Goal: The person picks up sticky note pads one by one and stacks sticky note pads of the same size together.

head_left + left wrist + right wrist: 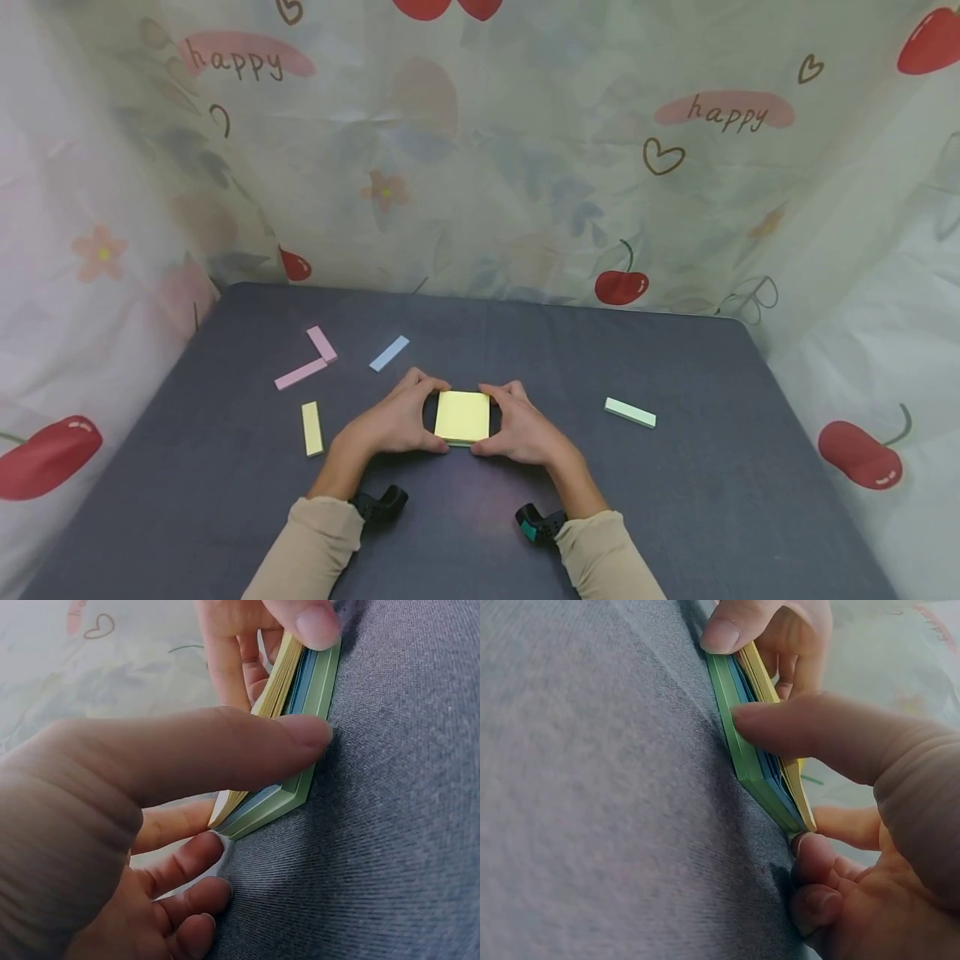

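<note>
A square stack of sticky notes (462, 415) lies flat at the middle of the table, its top pad yellow. In the left wrist view, the stack's edge shows yellow sheets over a blue layer, with green (322, 686) at the bottom. My left hand (396, 419) holds the stack's left side, thumb on the near edge and fingers at the far corner. Mirroring it on the right, my right hand (527, 429) grips the other side, its thumb (780, 724) across the layered near edge. Fingers behind the stack are partly hidden.
Left of the hands lie two pink strips (300, 374), a blue strip (389, 353) and a yellow strip (312, 429). A pale green strip (630, 413) is on the right. Printed curtains (480, 208) border the dark table (712, 517) at the back and sides.
</note>
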Motion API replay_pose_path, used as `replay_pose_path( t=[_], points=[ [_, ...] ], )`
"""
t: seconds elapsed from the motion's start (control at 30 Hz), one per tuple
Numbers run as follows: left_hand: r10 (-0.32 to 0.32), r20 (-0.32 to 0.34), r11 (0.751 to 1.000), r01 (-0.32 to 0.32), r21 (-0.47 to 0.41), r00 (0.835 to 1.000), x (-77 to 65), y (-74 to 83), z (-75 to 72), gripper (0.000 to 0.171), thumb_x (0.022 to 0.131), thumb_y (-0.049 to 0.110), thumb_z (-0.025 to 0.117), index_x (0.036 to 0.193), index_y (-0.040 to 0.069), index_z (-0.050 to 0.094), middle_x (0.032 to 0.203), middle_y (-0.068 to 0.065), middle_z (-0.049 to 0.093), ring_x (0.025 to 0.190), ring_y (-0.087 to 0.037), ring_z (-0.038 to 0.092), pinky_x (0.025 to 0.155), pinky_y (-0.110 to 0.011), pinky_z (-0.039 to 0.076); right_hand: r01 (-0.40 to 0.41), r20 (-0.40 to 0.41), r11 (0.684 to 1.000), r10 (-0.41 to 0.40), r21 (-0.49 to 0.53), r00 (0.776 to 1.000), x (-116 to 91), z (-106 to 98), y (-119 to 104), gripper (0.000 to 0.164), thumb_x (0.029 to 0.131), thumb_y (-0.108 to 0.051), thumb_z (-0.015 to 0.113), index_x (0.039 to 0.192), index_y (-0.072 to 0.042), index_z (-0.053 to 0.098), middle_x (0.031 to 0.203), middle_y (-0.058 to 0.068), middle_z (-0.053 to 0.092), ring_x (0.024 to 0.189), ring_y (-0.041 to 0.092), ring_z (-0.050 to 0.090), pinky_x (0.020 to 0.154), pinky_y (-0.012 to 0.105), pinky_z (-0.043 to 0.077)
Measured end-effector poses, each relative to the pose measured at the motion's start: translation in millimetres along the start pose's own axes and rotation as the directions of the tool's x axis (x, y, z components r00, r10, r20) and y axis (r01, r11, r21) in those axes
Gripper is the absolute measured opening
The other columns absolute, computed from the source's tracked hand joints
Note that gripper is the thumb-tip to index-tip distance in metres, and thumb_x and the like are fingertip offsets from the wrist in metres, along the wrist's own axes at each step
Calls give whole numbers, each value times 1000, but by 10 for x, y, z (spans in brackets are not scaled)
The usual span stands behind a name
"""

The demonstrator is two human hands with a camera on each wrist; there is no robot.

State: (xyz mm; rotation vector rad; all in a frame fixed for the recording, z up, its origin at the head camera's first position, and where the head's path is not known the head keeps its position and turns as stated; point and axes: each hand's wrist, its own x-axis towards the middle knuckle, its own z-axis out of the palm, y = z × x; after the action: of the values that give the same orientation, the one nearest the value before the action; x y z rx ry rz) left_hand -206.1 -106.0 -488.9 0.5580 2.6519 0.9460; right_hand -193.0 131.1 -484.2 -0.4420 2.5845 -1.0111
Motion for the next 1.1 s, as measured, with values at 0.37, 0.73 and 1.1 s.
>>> replay_pose_path(
  t=[0.37,0.73,1.1],
  points=[
    [0,11,999,0,52,1000,24,1,20,77,72,30,89,138,9,55,106,-2,51,101,-19,45,85,-37,41,25,-14,998,-26,-52,1000,10,46,-7,87,77,-25,86,152,-10,44,121,12,45,90,18,50,84,35,48],
    [-21,18,995,19,94,1000,23,32,52,78,73,30,85,140,10,52,110,-3,53,101,-21,46,84,-37,42,67,19,994,-65,-84,998,26,12,2,80,78,-25,84,147,-10,48,103,5,51,84,17,44,71,29,39],
    [-17,-1,979,17,203,1000,10,87,68,79,68,35,81,137,9,52,112,-3,56,98,-21,47,84,-39,42,98,63,987,-91,-124,994,62,-29,-12,68,77,-25,86,137,-12,55,99,2,53,85,16,45,70,28,40]
  ],
)
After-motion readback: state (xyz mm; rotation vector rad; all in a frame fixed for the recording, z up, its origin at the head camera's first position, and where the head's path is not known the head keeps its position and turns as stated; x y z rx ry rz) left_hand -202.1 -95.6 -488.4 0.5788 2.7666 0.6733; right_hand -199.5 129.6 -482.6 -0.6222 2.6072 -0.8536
